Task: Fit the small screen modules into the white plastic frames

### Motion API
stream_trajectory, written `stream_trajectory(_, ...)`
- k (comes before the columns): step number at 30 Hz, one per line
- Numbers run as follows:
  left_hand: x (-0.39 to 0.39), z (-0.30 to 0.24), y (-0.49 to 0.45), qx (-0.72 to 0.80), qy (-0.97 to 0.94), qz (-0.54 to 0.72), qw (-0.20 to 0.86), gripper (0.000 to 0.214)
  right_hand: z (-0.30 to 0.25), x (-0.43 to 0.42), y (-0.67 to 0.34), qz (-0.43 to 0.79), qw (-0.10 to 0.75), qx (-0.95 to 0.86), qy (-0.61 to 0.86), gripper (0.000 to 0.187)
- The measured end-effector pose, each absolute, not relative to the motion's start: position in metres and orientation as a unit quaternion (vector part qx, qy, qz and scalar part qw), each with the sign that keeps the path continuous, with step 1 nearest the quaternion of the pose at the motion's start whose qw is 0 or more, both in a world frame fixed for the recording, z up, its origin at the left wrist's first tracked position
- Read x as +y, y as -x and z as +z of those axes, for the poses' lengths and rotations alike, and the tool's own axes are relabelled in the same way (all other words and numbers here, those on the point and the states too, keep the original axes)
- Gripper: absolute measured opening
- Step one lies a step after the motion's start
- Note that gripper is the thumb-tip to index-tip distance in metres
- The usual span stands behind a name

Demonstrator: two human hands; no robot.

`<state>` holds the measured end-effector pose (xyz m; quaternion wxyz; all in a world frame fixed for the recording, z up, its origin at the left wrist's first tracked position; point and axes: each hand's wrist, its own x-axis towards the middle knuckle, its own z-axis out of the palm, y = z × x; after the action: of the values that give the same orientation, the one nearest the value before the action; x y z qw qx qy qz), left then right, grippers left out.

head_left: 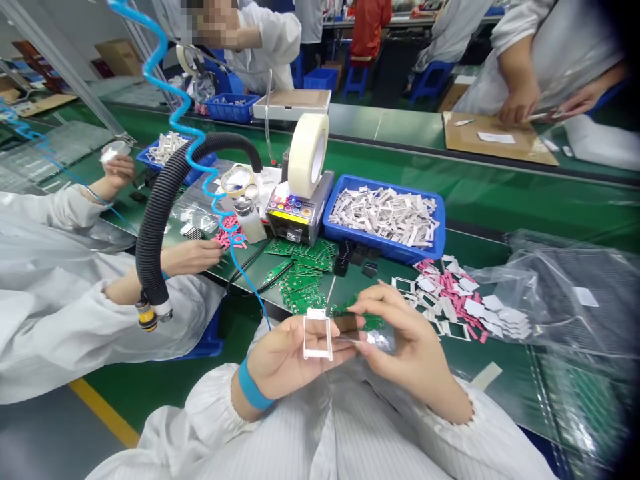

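My left hand holds a small white rectangular frame upright between thumb and fingers, close to my chest. My right hand pinches a thin dark glossy panel by its edge, right beside the frame and touching or nearly touching it. A blue band sits on my left wrist. Both hands hover over the near edge of the green bench, just in front of a pile of green circuit boards.
A blue bin of white frames stands behind, next to a tape dispenser with a big tape roll. Loose white frames and pink strips lie right. Plastic bags far right. A co-worker's hand and black hose are left.
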<state>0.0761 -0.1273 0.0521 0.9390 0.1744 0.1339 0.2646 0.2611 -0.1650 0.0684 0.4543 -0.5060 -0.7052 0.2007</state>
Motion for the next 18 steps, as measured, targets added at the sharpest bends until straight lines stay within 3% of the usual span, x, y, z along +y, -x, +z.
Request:
stream_trajectory(7, -0.125, 0.048, -0.080, 0.205, -0.292, 0.292, 0.887, 0.046, 0.085, -0.167, -0.250, -0.010, 0.412, -0.751, 0.516, 0.027)
stream_trajectory(18, -0.127, 0.043, -0.081, 0.201, -0.316, 0.294, 0.880, 0.040, 0.089, -0.173, -0.244, -0.041, 0.323, -0.804, 0.498, 0.032)
